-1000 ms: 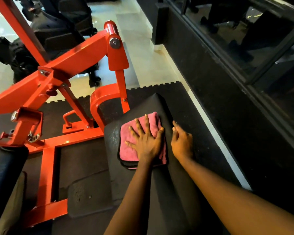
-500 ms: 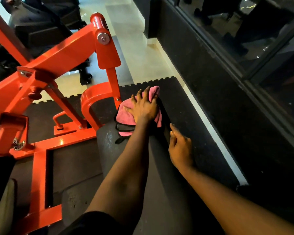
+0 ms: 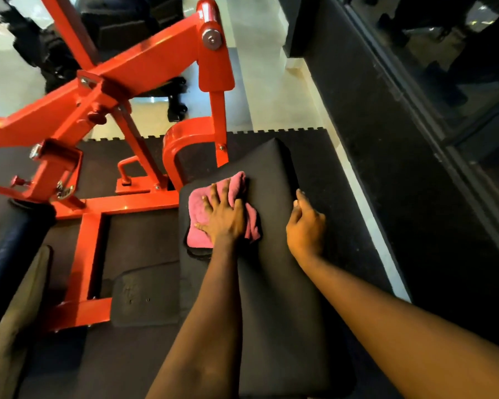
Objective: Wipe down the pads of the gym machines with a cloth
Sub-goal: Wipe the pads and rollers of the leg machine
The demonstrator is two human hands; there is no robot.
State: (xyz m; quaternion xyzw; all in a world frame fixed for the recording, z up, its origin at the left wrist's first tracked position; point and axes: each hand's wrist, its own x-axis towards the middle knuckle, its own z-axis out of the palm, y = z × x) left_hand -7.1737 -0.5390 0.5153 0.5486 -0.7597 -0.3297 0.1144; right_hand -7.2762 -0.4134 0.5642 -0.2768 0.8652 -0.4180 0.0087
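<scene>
A long black pad point(image 3: 274, 174) of the red gym machine runs from the bottom of the view up to the middle. A folded pink cloth point(image 3: 198, 210) lies on the pad's left half. My left hand point(image 3: 224, 217) presses flat on the cloth with the fingers spread. My right hand point(image 3: 306, 226) rests on the pad's right edge, fingers bent over the side. The pad's near part is partly hidden by my forearms.
The red steel frame point(image 3: 144, 67) of the machine stands left and behind the pad. A black roller pad point(image 3: 9, 249) sits at the far left. Black rubber floor mats point(image 3: 314, 156) lie underneath. A dark wall with glass panels point(image 3: 444, 96) runs along the right.
My left hand has drawn the pink cloth back from the pad's far end toward me and to the left. My right hand has stayed on the pad's right edge.
</scene>
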